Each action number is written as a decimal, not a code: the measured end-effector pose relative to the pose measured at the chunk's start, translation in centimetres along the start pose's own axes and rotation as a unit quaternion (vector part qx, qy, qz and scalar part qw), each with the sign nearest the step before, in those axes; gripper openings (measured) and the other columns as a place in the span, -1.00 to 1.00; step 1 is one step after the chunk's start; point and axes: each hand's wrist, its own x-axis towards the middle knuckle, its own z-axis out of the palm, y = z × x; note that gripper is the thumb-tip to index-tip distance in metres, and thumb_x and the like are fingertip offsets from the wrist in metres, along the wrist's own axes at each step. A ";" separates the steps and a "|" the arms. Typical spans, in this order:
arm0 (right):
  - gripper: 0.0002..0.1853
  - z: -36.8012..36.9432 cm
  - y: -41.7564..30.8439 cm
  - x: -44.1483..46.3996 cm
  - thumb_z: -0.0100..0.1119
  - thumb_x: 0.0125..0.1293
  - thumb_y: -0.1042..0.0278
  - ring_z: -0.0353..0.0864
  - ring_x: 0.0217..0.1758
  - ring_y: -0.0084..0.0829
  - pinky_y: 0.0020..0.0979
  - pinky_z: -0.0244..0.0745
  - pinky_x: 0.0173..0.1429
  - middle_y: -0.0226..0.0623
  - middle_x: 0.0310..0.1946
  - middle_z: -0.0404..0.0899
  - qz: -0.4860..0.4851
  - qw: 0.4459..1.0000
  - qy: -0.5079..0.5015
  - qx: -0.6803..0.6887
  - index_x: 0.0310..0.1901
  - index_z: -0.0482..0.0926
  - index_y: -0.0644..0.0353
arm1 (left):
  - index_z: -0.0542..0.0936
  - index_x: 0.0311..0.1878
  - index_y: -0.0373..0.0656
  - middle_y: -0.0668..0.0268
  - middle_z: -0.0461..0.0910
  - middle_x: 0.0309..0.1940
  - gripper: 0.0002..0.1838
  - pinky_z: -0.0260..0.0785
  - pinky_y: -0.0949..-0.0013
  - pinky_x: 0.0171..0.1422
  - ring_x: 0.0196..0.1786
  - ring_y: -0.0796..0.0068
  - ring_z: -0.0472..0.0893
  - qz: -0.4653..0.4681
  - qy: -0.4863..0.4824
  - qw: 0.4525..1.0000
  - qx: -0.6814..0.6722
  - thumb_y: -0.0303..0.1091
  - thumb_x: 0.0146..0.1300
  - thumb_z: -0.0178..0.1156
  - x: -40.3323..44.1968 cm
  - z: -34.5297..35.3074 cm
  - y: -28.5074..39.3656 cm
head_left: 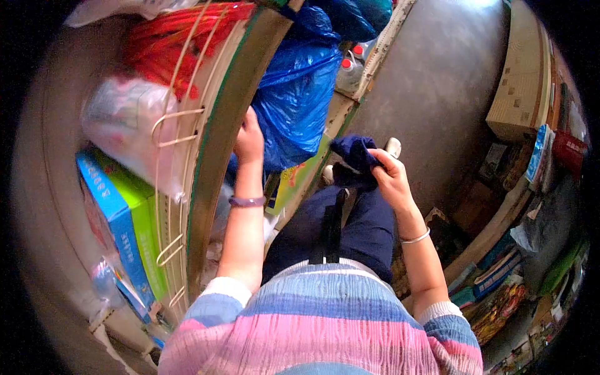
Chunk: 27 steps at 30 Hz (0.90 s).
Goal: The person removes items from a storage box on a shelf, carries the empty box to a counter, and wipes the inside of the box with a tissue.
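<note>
My right hand (389,177) pinches a dark blue cloth (355,153), which hangs bunched to the left of the fingers, above my legs. My left hand (249,139) reaches to the edge of a shelf (240,81), beside a large blue plastic bag (297,94). Its fingertips are hidden behind the shelf edge and the hand's own back, so its grip cannot be made out. A purple bangle circles the left wrist, a silver one the right.
Red packaged goods (181,44), a clear plastic bag (134,125) and a blue and green box (122,219) lie on the left shelf, with wire hooks along its edge. Red-capped bottles (350,72) stand beyond the blue bag. A cardboard box (519,75) is at the right.
</note>
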 end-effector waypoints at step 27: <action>-0.50 11.6 -1.7 8.7 0.14 0.23 0.45 0.44 0.11 -0.44 -0.46 0.34 0.17 -0.25 0.10 0.45 -0.057 0.989 -0.094 0.099 0.23 0.33 0.16 | 0.47 0.13 -0.20 0.23 0.45 0.10 -0.54 0.24 0.30 0.23 0.10 0.35 0.43 -0.014 -0.120 0.992 -0.032 -0.14 0.24 0.16 -3.7 -8.5 -5.0</action>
